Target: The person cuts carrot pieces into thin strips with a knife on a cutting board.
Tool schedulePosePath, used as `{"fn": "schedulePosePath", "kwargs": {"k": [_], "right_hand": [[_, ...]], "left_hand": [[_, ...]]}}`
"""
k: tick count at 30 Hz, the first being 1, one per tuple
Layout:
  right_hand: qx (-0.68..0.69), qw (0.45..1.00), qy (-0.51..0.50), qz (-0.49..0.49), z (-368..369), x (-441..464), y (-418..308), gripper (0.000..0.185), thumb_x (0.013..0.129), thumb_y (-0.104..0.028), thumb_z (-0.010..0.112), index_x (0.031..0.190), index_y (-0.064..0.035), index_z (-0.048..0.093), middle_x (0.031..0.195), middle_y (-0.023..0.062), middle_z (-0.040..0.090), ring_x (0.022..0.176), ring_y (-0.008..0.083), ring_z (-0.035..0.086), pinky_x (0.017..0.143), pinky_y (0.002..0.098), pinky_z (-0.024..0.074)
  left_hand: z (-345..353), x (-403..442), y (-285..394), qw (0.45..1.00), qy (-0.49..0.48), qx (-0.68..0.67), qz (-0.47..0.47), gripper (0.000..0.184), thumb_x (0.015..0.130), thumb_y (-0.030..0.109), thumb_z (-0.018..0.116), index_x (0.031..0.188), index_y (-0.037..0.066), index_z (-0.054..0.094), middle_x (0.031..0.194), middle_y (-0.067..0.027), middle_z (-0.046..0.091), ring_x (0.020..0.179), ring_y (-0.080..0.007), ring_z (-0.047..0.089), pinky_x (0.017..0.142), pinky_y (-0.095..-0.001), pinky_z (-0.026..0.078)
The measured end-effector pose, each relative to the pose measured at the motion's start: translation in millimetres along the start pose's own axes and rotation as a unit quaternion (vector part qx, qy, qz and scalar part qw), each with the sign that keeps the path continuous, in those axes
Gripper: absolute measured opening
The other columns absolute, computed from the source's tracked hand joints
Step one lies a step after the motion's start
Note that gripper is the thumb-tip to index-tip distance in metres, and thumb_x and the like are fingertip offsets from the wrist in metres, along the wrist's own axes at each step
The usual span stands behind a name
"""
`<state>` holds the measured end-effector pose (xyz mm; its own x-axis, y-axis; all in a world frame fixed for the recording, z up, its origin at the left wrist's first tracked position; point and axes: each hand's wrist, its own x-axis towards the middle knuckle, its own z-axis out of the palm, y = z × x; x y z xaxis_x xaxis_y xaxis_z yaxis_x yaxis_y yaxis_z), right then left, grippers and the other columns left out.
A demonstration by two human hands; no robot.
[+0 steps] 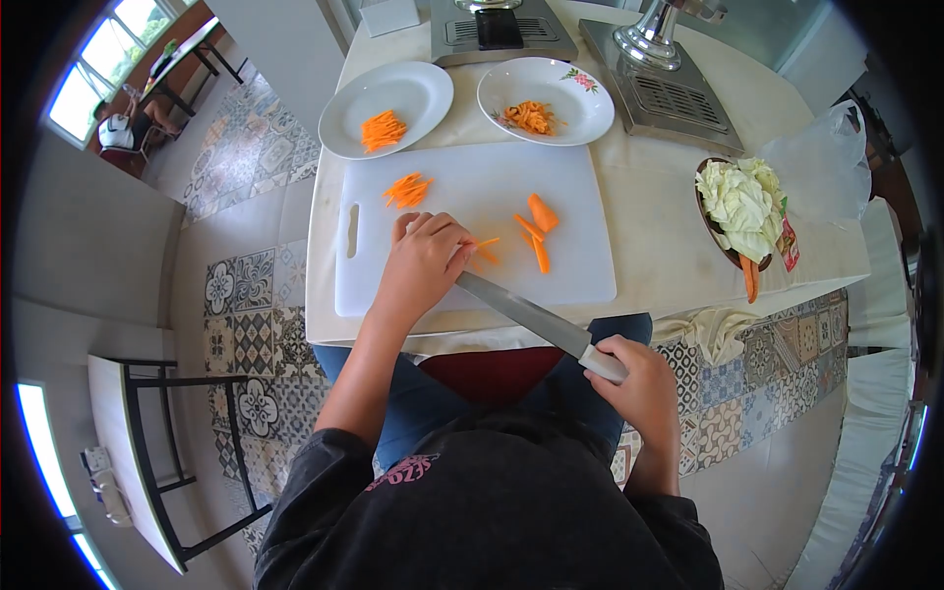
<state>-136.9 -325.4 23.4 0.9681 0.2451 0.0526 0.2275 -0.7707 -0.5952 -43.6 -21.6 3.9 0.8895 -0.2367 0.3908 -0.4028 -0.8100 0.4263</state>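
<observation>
My right hand (639,385) is wrapped around the pale handle of a kitchen knife (526,313). The blade slants up and left over the near edge of the white cutting board (575,197). At its tip is my left hand (425,258), fingers curled and closed; what they hold is hidden. Thin carrot strips (489,246) lie just right of those fingers. Further right on the board are a carrot chunk (542,212) and carrot sticks (539,253). A small pile of cut carrot sticks (406,191) sits behind my left hand.
Behind the board stand a white plate (344,108) with carrot sticks and a flowered plate (590,113) with carrot shreds. At right, a brown bowl (710,221) holds cabbage leaves (742,206), near a plastic bag (826,157). Metal stands (669,98) occupy the table's back. A person sits far left.
</observation>
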Motion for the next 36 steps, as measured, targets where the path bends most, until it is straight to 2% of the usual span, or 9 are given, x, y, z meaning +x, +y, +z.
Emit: {"fn": "schedulePosePath", "kwargs": {"k": [6,10,11,14,20,26,29,32,36], "right_hand": [[0.105,0.985,-0.061,0.120,-39,-18,11,0.028,0.075,-0.014,0.080,0.099,-0.0053,0.067,0.078,0.0138,0.071,0.070,0.0288,0.069,0.064,0.0338,0.0505],[0.109,0.981,-0.036,0.153,-53,-24,14,0.026,0.081,-0.015,0.077,0.101,-0.0021,0.066,0.073,0.0135,0.068,0.065,0.0220,0.068,0.062,0.0324,0.0494],[0.093,0.986,-0.036,0.137,-55,-25,16,0.026,0.086,-0.018,0.074,0.104,-0.0007,0.065,0.070,0.0126,0.067,0.062,0.0180,0.067,0.059,0.0309,0.0493],[0.173,0.959,-0.079,0.211,-56,-27,13,0.025,0.091,-0.019,0.069,0.107,-0.0007,0.064,0.069,0.0102,0.067,0.059,0.0144,0.065,0.056,0.0281,0.0491],[0.219,0.936,-0.162,0.221,-57,-20,5,0.022,0.096,-0.019,0.064,0.109,-0.0013,0.064,0.065,0.0051,0.064,0.056,0.0103,0.063,0.052,0.0251,0.0488],[0.218,0.936,-0.166,0.220,-50,-16,8,0.021,0.096,-0.019,0.063,0.107,-0.0012,0.063,0.064,0.0054,0.063,0.054,0.0098,0.061,0.051,0.0254,0.0479],[0.223,0.935,-0.167,0.220,-48,-14,9,0.021,0.097,-0.020,0.063,0.107,-0.0016,0.063,0.063,0.0050,0.062,0.053,0.0096,0.060,0.050,0.0251,0.0475],[0.224,0.940,-0.150,0.209,-45,-14,10,0.021,0.097,-0.021,0.063,0.106,-0.0022,0.063,0.062,0.0047,0.062,0.053,0.0096,0.060,0.050,0.0253,0.0472],[0.204,0.943,-0.161,0.206,-44,-12,8,0.021,0.097,-0.021,0.063,0.107,-0.0023,0.064,0.063,0.0051,0.063,0.052,0.0098,0.060,0.049,0.0256,0.0472]], "left_hand": [[-2,-6,-2,0.999,0.024,-0.002,-0.029,0.006,0.086,0.010,0.069,0.091,0.006,0.071,0.090,-0.0047,0.068,0.093,-0.0256,0.062,0.098,-0.0411,0.039],[-3,-13,1,0.996,0.057,0.011,-0.065,0.012,0.085,0.011,0.071,0.095,0.008,0.074,0.093,-0.0046,0.069,0.094,-0.0258,0.062,0.098,-0.0407,0.039],[-3,-14,2,0.995,0.062,0.013,-0.073,0.013,0.084,0.012,0.072,0.096,0.009,0.074,0.094,-0.0046,0.069,0.095,-0.0258,0.062,0.099,-0.0405,0.039],[-2,-15,5,0.994,0.072,0.003,-0.078,0.014,0.082,0.013,0.074,0.096,0.009,0.075,0.094,-0.0047,0.069,0.095,-0.0260,0.062,0.099,-0.0407,0.040],[9,-12,2,0.994,0.072,0.019,-0.078,0.015,0.079,0.011,0.075,0.094,0.009,0.075,0.092,-0.0036,0.069,0.094,-0.0254,0.062,0.100,-0.0412,0.040],[17,-8,2,0.992,0.092,0.051,-0.066,0.009,0.079,0.011,0.075,0.088,0.009,0.073,0.090,-0.0025,0.068,0.092,-0.0241,0.062,0.100,-0.0427,0.040],[18,-6,-5,0.989,0.111,0.052,-0.082,0.005,0.082,0.013,0.073,0.085,0.009,0.071,0.089,-0.0021,0.067,0.095,-0.0240,0.061,0.104,-0.0487,0.038],[5,5,-31,0.974,0.164,0.101,-0.115,0.005,0.083,0.013,0.073,0.085,0.009,0.070,0.090,-0.0038,0.067,0.095,-0.0246,0.062,0.104,-0.0486,0.037],[-6,15,-57,0.971,0.145,0.132,-0.140,0.006,0.084,0.013,0.072,0.085,0.008,0.070,0.092,-0.0047,0.068,0.095,-0.0253,0.062,0.104,-0.0478,0.036]]}}
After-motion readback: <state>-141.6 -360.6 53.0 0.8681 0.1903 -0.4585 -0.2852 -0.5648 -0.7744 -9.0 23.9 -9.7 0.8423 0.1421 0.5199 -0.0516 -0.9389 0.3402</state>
